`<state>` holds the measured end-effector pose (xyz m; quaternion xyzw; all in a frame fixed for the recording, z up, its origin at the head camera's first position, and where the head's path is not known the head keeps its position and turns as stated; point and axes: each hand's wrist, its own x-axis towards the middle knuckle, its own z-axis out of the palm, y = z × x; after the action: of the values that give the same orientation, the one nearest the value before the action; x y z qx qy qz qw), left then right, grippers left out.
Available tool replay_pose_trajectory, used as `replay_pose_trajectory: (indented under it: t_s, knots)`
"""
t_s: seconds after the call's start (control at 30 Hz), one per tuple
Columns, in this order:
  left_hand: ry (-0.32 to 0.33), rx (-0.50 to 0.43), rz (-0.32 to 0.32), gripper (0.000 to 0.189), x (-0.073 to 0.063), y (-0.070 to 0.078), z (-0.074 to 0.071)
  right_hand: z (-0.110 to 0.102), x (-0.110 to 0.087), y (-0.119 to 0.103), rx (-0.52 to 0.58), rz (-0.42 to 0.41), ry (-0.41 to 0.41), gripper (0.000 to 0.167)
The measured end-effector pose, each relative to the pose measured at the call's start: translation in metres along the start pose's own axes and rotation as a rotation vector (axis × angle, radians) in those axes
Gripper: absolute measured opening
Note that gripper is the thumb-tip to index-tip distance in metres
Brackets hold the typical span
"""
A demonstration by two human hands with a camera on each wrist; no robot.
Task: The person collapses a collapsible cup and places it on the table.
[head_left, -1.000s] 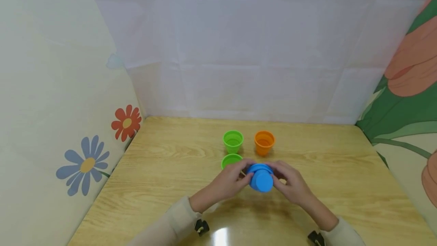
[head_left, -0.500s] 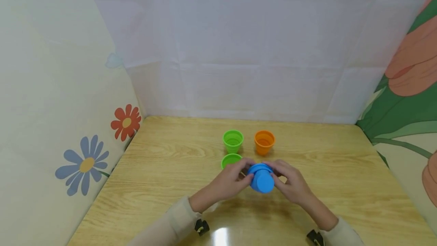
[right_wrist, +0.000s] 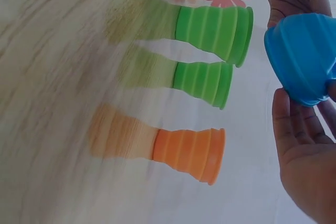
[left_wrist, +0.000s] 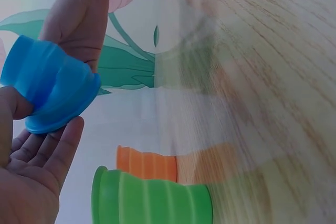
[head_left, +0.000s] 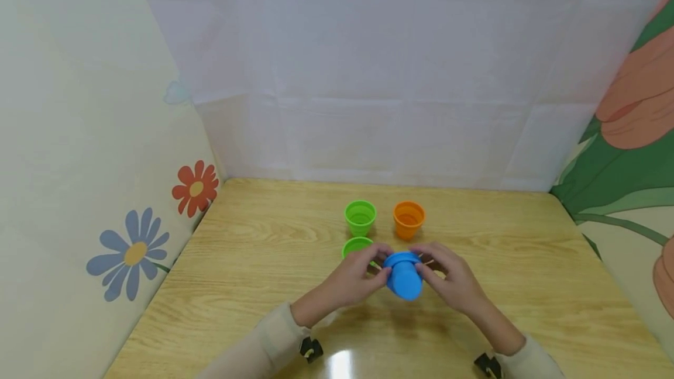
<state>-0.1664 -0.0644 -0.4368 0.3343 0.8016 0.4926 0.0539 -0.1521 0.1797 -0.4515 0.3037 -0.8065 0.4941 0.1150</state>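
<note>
A blue collapsible cup [head_left: 405, 279] is held above the table between both hands, its base tilted toward the head camera and its rim facing away. My left hand [head_left: 358, 276] grips the rim from the left, thumb on the near side and fingers behind. From the right, my right hand [head_left: 450, 279] pinches it in the same way. In the left wrist view the blue cup [left_wrist: 50, 85] has an uneven, partly folded wall. Just beyond the left fingers stands a green cup [head_left: 357, 245], its lower part hidden by that hand.
Farther back, another green cup [head_left: 360, 218] and an orange cup [head_left: 408, 220] stand upright side by side on the wooden table [head_left: 253, 250]. A white sheet [head_left: 395, 75] hangs behind the table, and flower-patterned panels [head_left: 134, 253] flank it.
The blue cup's base has tipped slightly farther down and looks longer below the rim. My right fingers have shifted a little on the rim; the other cups stay put.
</note>
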Motion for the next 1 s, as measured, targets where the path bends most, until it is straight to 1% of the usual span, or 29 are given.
replay_pose_trajectory:
  t_s: [0.13, 0.23, 0.37, 0.47, 0.57, 0.67, 0.77, 0.87, 1.0]
  knots:
    - [0.021, -0.046, -0.004, 0.023, -0.0010, 0.0004, -0.0005, -0.0012, -0.0008, -0.0006, 0.122, 0.076, -0.015, 0.030]
    - [0.004, -0.071, 0.000, 0.023, -0.0010, -0.0008, -0.0009, -0.0020, -0.0005, -0.0010, 0.180, 0.113, -0.032, 0.028]
    - [-0.028, -0.082, -0.007, 0.023, -0.0005, -0.0030, -0.0011, -0.0029, 0.0002, -0.0009, 0.165, 0.132, -0.053, 0.026]
    - [-0.037, -0.082, -0.024, 0.021, 0.0004, -0.0031, -0.0011, -0.0031, 0.0006, 0.0001, 0.121, 0.104, -0.064, 0.026]
    - [-0.042, -0.071, -0.036, 0.020, 0.0021, -0.0019, -0.0012, -0.0029, 0.0018, 0.0007, 0.084, 0.041, -0.073, 0.026]
    - [-0.048, -0.039, -0.038, 0.020, 0.0039, -0.0010, -0.0014, -0.0029, 0.0034, 0.0000, 0.064, -0.011, -0.078, 0.025]
    - [-0.051, -0.006, -0.037, 0.019, 0.0047, -0.0007, -0.0018, -0.0037, 0.0045, -0.0012, 0.060, -0.026, -0.085, 0.026]
    - [-0.046, -0.001, -0.039, 0.018, 0.0043, -0.0012, -0.0024, -0.0057, 0.0039, -0.0023, 0.085, 0.028, -0.094, 0.026]
    - [-0.024, -0.052, -0.055, 0.018, 0.0029, -0.0004, -0.0038, -0.0094, 0.0022, -0.0015, 0.195, 0.154, -0.111, 0.028]
